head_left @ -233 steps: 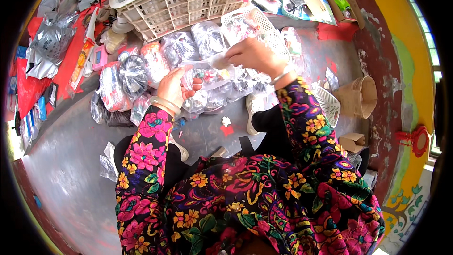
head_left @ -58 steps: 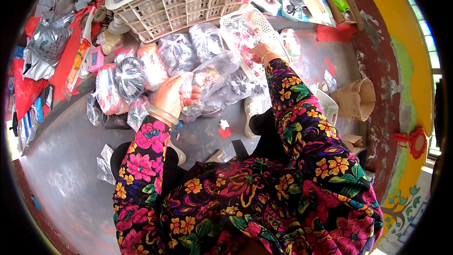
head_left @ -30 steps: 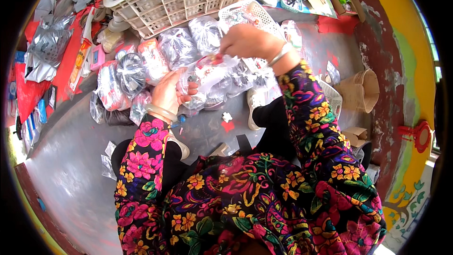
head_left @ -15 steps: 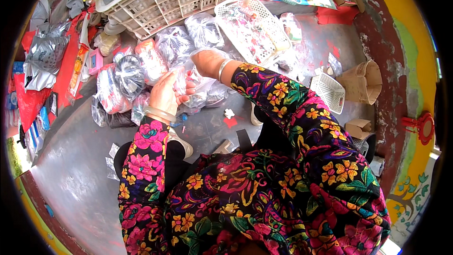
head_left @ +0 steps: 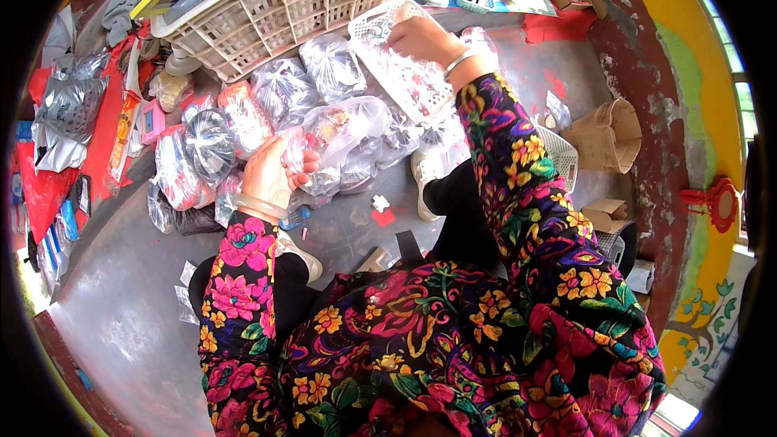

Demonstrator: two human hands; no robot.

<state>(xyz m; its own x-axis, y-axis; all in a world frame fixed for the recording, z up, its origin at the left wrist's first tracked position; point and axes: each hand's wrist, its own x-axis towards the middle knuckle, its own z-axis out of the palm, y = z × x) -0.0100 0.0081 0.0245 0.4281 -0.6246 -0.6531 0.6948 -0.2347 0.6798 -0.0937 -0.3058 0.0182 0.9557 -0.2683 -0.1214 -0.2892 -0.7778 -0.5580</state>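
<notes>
My left hand (head_left: pixel 269 170) is closed around a small clear plastic packet (head_left: pixel 293 148) with reddish bits inside. Just to the right of it lies a larger clear plastic bag (head_left: pixel 356 119) with its top loose and colourful small items in it. My right hand (head_left: pixel 422 39) is over the far part of a white perforated basket (head_left: pixel 439 105) full of small red and white packets. Its fingers curl down toward the contents, and the back of the hand hides whatever they grip.
Several filled plastic bags (head_left: pixel 212 146) sit together on the floor at the left. Behind them stands a large beige crate (head_left: pixel 267 20). To the right are a small white basket (head_left: pixel 558 158) and an open cardboard box (head_left: pixel 605 137). Silver packages (head_left: pixel 73 105) lie far left.
My right hand has moved away from above the loose plastic bag, up and to the right, to the white basket. The left hand still holds the small packet.
</notes>
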